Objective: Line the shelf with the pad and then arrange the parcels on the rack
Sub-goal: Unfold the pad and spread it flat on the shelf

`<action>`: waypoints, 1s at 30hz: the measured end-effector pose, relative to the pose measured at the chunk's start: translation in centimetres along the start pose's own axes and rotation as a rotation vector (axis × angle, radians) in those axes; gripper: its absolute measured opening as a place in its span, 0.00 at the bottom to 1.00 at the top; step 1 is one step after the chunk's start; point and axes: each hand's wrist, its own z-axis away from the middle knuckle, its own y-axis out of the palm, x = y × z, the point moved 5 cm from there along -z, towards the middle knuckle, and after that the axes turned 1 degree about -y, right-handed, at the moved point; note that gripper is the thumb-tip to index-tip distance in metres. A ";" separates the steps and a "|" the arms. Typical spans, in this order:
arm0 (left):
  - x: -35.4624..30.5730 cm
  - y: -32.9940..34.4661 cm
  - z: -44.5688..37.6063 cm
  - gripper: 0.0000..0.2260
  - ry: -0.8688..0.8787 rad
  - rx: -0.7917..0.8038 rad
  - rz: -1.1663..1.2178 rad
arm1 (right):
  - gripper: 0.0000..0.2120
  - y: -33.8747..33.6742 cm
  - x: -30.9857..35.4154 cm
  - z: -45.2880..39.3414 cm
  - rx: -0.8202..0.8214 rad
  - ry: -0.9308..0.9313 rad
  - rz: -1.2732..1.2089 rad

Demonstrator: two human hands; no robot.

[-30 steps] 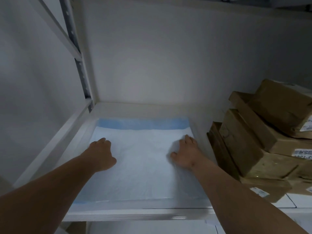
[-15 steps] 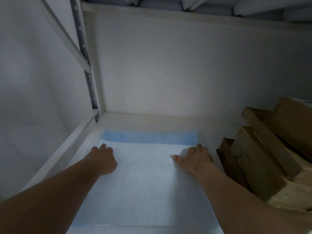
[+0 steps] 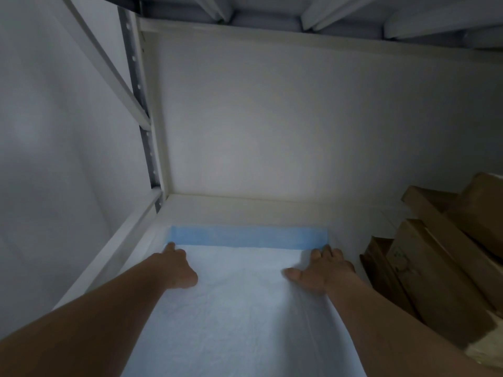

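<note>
A white pad (image 3: 239, 308) with a blue far border lies flat on the white shelf (image 3: 245, 210). My left hand (image 3: 177, 265) rests palm down on the pad near its far left corner, fingertips at the blue strip. My right hand (image 3: 321, 270) lies flat near the far right corner, fingers spread, thumb pointing inward. Neither hand holds anything. Several brown parcels (image 3: 441, 270) lean in a pile on the shelf to the right of the pad, close to my right forearm.
A white back wall (image 3: 285, 126) closes the shelf. The rack's perforated grey upright (image 3: 141, 104) and a diagonal brace stand at the left. The upper shelf's underside (image 3: 299, 12) hangs overhead. A strip of bare shelf lies between the pad and the parcels.
Both hands have slid farther back along the pad to its blue border. The camera has moved in and tilted up, so the shelf's front edge is out of view.
</note>
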 end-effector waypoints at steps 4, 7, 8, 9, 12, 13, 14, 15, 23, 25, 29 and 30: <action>0.2 -0.3 0.1 0.34 -0.024 0.013 0.094 | 0.49 0.3 0.0 0.9 -0.061 -0.018 -0.028; 0.5 -0.4 0.3 0.31 -0.021 -0.044 0.133 | 0.42 0.8 0.5 1.8 -0.140 -0.038 -0.048; 0.6 -0.4 0.5 0.30 -0.014 -0.089 0.111 | 0.39 1.0 0.7 2.2 -0.168 -0.046 -0.045; 0.5 -0.5 0.9 0.28 0.004 -0.147 0.061 | 0.37 1.2 0.9 2.6 -0.197 -0.052 -0.037; -0.9 -0.4 2.7 0.24 0.153 -0.326 -0.114 | 0.34 1.2 1.1 3.8 -0.279 -0.068 0.005; -1.5 -0.1 3.3 0.24 0.203 -0.346 -0.118 | 0.33 1.2 1.2 4.1 -0.306 -0.080 0.004; -2.0 0.2 4.0 0.24 0.231 -0.335 -0.105 | 0.32 1.2 1.2 4.6 -0.333 -0.098 -0.010; -2.3 0.6 4.4 0.25 0.240 -0.309 -0.086 | 0.31 1.2 1.2 4.9 -0.361 -0.121 -0.031; -0.4 4.7 6.7 0.37 0.195 -0.108 -0.069 | 0.44 3.8 1.4 8.2 -0.278 -0.167 -0.127; 0.2 5.7 6.7 0.39 0.202 -0.093 -0.081 | 0.48 4.9 1.2 8.5 -0.234 -0.153 -0.122; 0.6 6.3 6.7 0.40 0.222 -0.113 -0.059 | 0.49 5.5 1.1 9.4 -0.233 -0.144 -0.086; 0.7 6.2 6.7 0.40 0.224 -0.130 -0.045 | 0.49 5.4 1.1 9.7 -0.253 -0.143 -0.089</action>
